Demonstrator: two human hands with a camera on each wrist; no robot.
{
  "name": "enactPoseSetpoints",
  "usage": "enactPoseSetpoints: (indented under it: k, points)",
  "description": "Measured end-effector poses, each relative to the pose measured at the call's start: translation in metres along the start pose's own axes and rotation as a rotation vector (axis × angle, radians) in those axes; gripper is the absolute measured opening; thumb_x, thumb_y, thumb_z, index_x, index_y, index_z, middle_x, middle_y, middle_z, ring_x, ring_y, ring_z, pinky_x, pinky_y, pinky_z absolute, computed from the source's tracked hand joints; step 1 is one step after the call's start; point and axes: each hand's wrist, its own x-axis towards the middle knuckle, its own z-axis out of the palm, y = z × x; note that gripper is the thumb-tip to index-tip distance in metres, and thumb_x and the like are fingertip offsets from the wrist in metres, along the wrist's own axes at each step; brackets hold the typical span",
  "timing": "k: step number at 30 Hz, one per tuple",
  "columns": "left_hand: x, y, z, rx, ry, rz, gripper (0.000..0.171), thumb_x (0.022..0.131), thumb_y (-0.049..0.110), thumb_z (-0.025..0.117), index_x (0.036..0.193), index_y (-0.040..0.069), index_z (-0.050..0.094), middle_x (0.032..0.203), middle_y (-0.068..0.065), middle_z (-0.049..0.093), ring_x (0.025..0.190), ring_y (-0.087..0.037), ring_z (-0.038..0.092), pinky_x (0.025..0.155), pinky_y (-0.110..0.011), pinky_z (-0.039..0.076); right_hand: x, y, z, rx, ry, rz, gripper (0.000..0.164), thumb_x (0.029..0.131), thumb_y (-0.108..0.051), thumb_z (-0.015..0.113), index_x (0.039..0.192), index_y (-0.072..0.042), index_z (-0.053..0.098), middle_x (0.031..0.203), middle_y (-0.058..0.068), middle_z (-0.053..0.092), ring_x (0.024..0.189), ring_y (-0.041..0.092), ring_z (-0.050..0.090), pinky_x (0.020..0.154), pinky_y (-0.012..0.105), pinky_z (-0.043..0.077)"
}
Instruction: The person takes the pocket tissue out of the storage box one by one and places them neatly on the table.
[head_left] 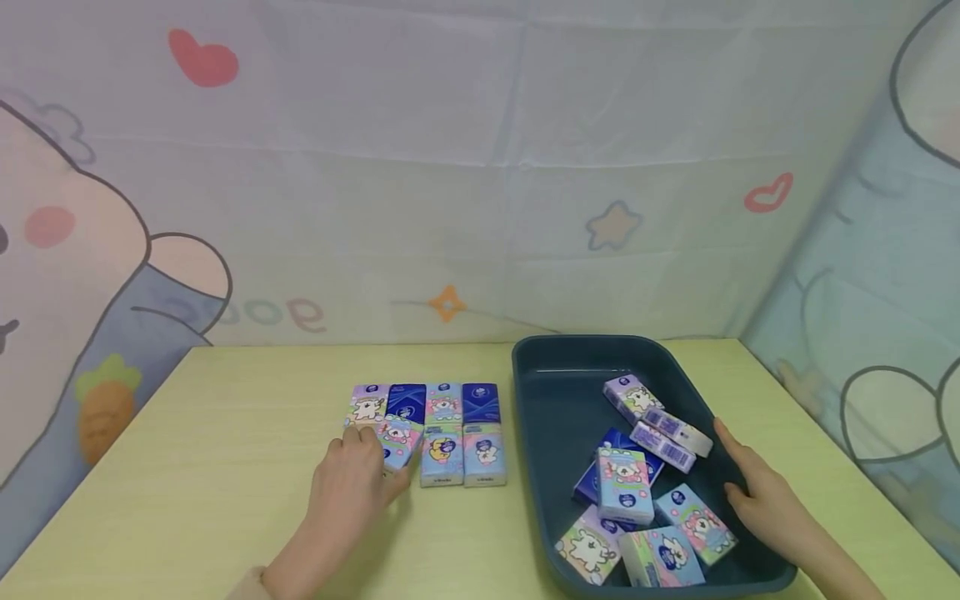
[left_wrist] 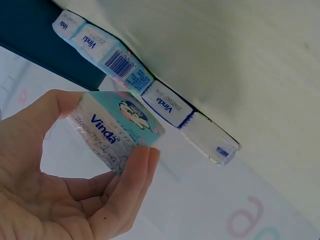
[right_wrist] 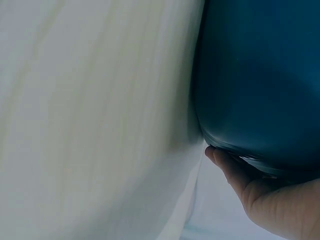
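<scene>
My left hand (head_left: 348, 483) pinches a small tissue pack (left_wrist: 112, 127) between thumb and fingers; the head view shows it tilted over the left part of a block of packs. That block has a back row, with a dark blue tissue pack (head_left: 481, 403) at its right end. In front of it lie two light blue packs, a duck-printed pack (head_left: 442, 457) and another pack (head_left: 484, 457) at its right. My right hand (head_left: 772, 504) holds the right side of a dark teal bin (head_left: 558, 433), thumb over the rim. In the right wrist view, fingers touch its outer wall.
Several loose tissue packs lie jumbled in the bin, among them a purple pack (head_left: 590, 546) and a light blue pack (head_left: 696, 523). The pale wooden table (head_left: 225, 467) extends to the left. A printed cloth (head_left: 390, 208) hangs behind it.
</scene>
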Motion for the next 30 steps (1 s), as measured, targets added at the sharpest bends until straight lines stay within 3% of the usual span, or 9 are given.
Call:
enactPoseSetpoints:
  k: [10, 17, 30]
  points:
    - [0.0, 0.001, 0.004, -0.019, -0.146, -0.065, 0.04, 0.07, 0.025, 0.078, 0.067, -0.003, 0.051, 0.065, -0.012, 0.049, 0.056, -0.02, 0.043, 0.043, -0.029, 0.04, 0.0, 0.002, 0.0, 0.02, -0.012, 0.009, 0.082, 0.083, 0.011, 0.051, 0.153, 0.0, 0.009, 0.146, 0.04, 0.027, 0.129, 0.06, 0.031, 0.1, 0.07, 0.031]
    - [0.002, -0.001, 0.008, -0.029, -0.176, -0.074, 0.038, 0.069, 0.022, 0.078, 0.063, 0.0, 0.048, 0.063, -0.011, 0.047, 0.055, -0.018, 0.041, 0.041, -0.026, 0.037, -0.001, 0.004, 0.001, 0.033, -0.006, -0.001, 0.083, 0.083, 0.011, 0.051, 0.153, -0.002, 0.009, 0.145, 0.04, 0.028, 0.128, 0.06, 0.032, 0.099, 0.07, 0.032]
    - [0.007, 0.0, 0.011, -0.023, -0.331, -0.079, 0.045, 0.066, 0.035, 0.084, 0.065, 0.005, 0.05, 0.062, -0.003, 0.047, 0.056, -0.016, 0.042, 0.046, -0.026, 0.037, 0.0, 0.002, 0.001, 0.017, 0.003, 0.0, 0.083, 0.083, 0.012, 0.052, 0.153, -0.001, 0.01, 0.144, 0.04, 0.029, 0.127, 0.06, 0.033, 0.098, 0.07, 0.033]
